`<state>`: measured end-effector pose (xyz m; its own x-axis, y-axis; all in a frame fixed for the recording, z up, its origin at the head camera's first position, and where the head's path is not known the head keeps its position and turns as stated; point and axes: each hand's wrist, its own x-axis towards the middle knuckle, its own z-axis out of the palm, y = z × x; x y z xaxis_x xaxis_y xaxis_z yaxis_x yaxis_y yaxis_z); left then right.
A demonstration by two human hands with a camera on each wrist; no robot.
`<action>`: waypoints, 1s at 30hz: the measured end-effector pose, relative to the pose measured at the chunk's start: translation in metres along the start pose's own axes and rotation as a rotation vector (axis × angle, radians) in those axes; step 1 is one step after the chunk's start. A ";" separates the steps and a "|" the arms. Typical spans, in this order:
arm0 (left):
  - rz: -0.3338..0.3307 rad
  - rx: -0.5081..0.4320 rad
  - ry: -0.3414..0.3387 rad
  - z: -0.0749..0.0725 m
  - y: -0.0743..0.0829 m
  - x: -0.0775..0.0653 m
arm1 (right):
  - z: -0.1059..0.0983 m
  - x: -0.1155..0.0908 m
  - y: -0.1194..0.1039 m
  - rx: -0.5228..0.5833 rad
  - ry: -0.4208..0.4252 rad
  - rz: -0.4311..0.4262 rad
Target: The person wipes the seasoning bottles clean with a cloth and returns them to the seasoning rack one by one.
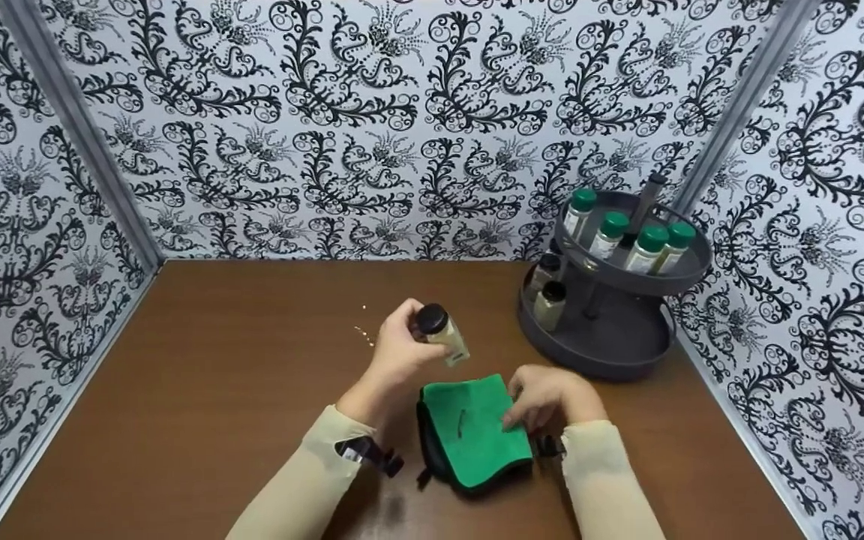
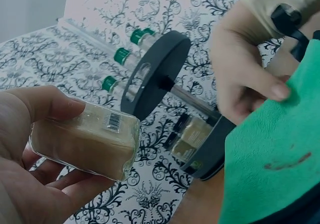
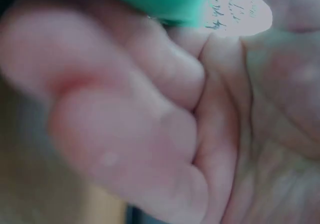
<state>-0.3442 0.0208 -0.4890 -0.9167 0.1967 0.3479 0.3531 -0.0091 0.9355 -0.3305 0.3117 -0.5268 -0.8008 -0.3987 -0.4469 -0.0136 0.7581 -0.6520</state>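
Observation:
My left hand [image 1: 400,346] grips a square glass spice jar [image 1: 453,349] with a black cap [image 1: 432,318], holding it tilted above the table. In the left wrist view, pale brown powder and a barcode label show on the jar [image 2: 90,144]. My right hand [image 1: 556,394] pinches the right edge of a green cloth [image 1: 477,427], thumb on top and fingers curled beneath. The cloth has a black underside and a dark reddish streak on its green face. In the right wrist view, curled fingers [image 3: 130,134] fill most of the picture, with a strip of green cloth [image 3: 155,1] above them.
A dark grey two-tier round stand [image 1: 589,360] is at the back right of the brown table [image 1: 252,375]. Several green-capped jars [image 1: 610,234] stand on its upper tier, black-capped jars [image 1: 550,306] on the lower. White specks [image 1: 366,337] lie left of my left hand. Patterned walls [image 1: 357,135] enclose the table.

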 end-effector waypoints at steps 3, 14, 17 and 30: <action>0.002 0.001 -0.013 0.007 -0.001 0.002 | -0.019 -0.014 0.005 -0.004 0.185 -0.084; 0.072 0.170 -0.034 0.062 -0.003 0.021 | -0.061 -0.047 0.056 -0.175 0.805 -0.055; 0.069 0.146 -0.059 0.086 -0.004 0.032 | -0.062 -0.055 0.069 -0.192 0.803 -0.007; 0.030 0.159 -0.038 0.145 -0.007 0.081 | -0.058 -0.057 0.088 -0.200 0.780 0.144</action>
<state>-0.3943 0.1791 -0.4764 -0.8985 0.2358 0.3702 0.4083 0.1395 0.9021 -0.3209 0.4310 -0.5233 -0.9882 0.1276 0.0852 0.0738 0.8818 -0.4658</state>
